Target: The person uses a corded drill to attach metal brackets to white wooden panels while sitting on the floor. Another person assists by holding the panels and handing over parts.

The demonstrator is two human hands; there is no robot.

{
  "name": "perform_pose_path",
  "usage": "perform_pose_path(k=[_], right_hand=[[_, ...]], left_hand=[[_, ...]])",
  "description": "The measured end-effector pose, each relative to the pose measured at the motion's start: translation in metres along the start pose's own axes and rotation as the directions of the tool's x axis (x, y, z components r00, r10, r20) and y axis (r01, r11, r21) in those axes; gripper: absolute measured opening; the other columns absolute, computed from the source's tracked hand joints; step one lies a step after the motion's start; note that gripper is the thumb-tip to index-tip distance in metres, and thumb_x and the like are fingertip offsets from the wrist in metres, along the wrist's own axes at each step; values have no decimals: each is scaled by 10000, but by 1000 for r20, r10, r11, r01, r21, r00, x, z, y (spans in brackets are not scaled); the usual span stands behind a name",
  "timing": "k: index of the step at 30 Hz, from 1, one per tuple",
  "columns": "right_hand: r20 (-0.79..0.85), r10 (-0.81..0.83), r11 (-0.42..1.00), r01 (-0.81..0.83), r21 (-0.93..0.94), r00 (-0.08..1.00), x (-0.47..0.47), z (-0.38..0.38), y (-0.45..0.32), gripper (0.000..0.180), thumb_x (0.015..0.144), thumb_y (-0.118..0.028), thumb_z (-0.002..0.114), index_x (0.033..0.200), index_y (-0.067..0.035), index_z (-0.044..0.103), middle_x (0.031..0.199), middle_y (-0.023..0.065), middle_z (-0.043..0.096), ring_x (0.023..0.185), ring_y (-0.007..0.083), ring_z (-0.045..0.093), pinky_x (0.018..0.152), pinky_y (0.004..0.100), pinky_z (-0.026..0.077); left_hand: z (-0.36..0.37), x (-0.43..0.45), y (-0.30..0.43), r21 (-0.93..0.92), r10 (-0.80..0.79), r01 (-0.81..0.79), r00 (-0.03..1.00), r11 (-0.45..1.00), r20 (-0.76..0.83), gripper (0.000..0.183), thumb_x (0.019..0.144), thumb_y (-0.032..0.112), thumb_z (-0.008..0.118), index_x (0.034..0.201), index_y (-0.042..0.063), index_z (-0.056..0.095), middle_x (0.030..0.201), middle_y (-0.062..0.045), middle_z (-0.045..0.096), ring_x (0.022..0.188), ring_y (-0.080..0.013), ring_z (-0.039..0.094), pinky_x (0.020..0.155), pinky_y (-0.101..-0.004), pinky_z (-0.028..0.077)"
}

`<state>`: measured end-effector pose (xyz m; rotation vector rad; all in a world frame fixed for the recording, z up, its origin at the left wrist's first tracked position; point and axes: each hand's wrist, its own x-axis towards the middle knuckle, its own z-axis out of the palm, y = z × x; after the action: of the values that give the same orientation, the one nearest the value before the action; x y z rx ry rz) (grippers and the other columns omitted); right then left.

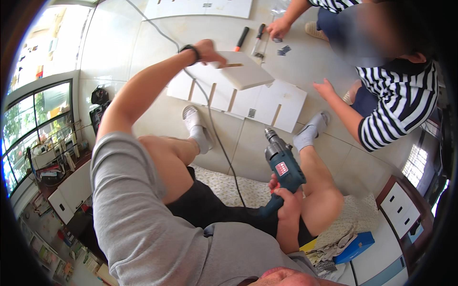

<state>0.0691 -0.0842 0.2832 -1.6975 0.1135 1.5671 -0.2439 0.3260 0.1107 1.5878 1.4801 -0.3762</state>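
My left hand (206, 53), with a dark band on its wrist, grips the corner of a small white board (247, 73) by its slot. That board is tilted over a longer white slotted panel (222, 91) on the tiled floor. A metal hinge plate (252, 113) sits near the long panel's edge. In my right hand (290, 202) is a blue-green corded power drill (286, 161), its chuck pointing towards the panel. My index finger is by the red trigger; whether it is pressed I cannot tell.
A black cord (214, 128) crosses the panel. Beyond lie a black-and-orange handle (242, 38), a screwdriver (258, 39), loose metal plates (283, 50) and another white panel (200, 9). A co-worker's hand (279, 28) touches a small metal part; their other hand (323, 89) is near the panel.
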Motion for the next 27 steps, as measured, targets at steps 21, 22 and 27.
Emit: perform_pose_path(k=[21,22,27], right_hand=[[-96,62,992,-72,-104,993,24,-15,16,713,767,73,555,1469,87,430,1361,272,590,1188,293,641,1117,447,502],[-98,66,994,-74,-82,993,24,-9,14,718,768,73,551,1475,83,425,1363,274,589,1184,291,642,1117,446,502],[-69,26,988,-36,-147,997,44,31,4,737,778,74,551,1500,65,406,1375,281,573,1180,277,637,1120,438,497]], left_hand=[[199,-82,-453,-474,-574,323,467,819,-673,1103,566,314,968,1483,11,435,1362,-198,588,1303,-358,546,1122,-442,465],[200,-77,-459,-453,-555,320,495,832,-669,1139,569,328,979,1508,11,419,1382,-203,579,1316,-359,539,1134,-441,460],[198,-45,-421,-507,-542,280,679,815,-496,1227,550,386,1005,1587,125,402,1462,-216,518,1377,-381,510,1161,-454,445]])
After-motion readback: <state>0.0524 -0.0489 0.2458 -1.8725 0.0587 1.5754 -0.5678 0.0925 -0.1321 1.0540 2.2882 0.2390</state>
